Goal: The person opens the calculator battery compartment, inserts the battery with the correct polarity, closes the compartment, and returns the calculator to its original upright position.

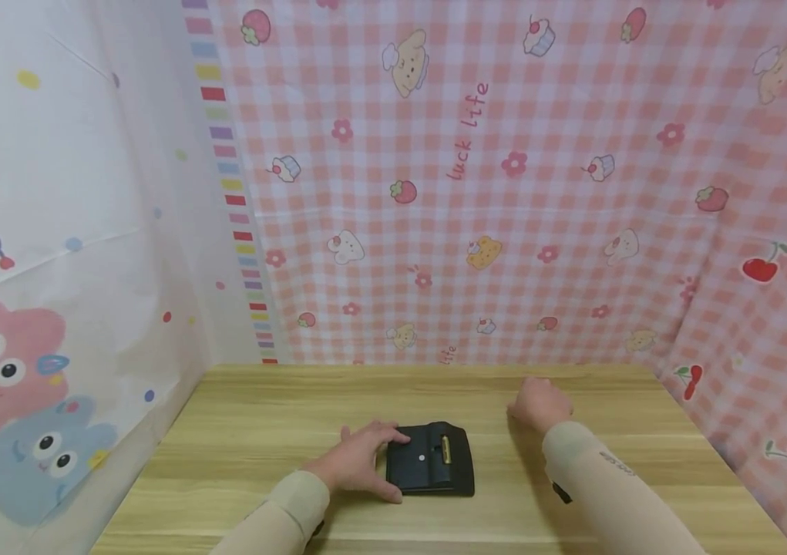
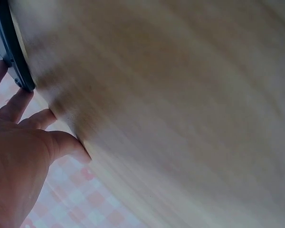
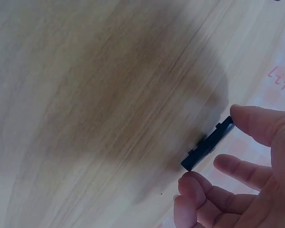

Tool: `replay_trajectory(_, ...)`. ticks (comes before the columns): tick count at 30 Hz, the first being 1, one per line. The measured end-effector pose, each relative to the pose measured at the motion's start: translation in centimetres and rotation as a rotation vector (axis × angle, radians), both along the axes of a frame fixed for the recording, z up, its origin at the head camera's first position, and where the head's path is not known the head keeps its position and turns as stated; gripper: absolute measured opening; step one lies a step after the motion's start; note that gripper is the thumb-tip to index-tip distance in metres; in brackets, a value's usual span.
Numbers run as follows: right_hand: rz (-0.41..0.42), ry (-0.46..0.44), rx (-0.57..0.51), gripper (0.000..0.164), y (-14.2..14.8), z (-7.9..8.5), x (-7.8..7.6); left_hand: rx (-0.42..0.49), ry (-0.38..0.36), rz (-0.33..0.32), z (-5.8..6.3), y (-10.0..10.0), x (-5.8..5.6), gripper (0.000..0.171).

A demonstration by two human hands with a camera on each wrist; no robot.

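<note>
A flat black device (image 1: 410,472) lies on the wooden table, its battery bay uncovered. One small gold-coloured battery (image 1: 445,449) sits in that bay, beside a round whitish spot. My left hand (image 1: 358,459) holds the device at its left side, with the thumb at the near corner and a finger over the far one. In the left wrist view the fingers (image 2: 21,102) reach the device's edge (image 2: 16,57). Farther off on the right, my right hand (image 1: 542,402) pinches a small black battery cover (image 3: 208,144) with tabs, close over the table; the head view hides it.
The light wooden tabletop (image 1: 261,408) ends at a pink checked cloth (image 1: 365,293) hanging behind and along the right. A white cloth with cartoon figures (image 1: 136,308) hangs on the left.
</note>
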State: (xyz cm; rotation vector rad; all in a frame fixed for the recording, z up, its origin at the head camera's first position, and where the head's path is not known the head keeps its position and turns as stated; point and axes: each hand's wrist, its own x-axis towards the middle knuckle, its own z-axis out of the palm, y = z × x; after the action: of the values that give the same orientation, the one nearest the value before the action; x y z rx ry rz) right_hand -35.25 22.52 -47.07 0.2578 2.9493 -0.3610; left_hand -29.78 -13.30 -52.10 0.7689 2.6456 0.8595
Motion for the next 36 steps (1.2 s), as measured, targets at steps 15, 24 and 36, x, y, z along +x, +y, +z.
replay_trajectory(15,-0.033,-0.03,-0.009,0.052,-0.1,-0.4,-0.6,-0.014,-0.014,0.015,-0.3,-0.1,-0.3,0.086)
replay_trajectory(24,-0.056,-0.041,0.025,0.065,-0.4,-0.4,-0.8,-0.011,-0.023,0.017,0.0,-0.1,-0.1,0.086)
replay_trajectory(36,-0.089,-0.062,0.052,0.062,-1.2,-0.9,-1.0,-0.019,-0.014,0.015,0.0,-0.1,0.0,0.086)
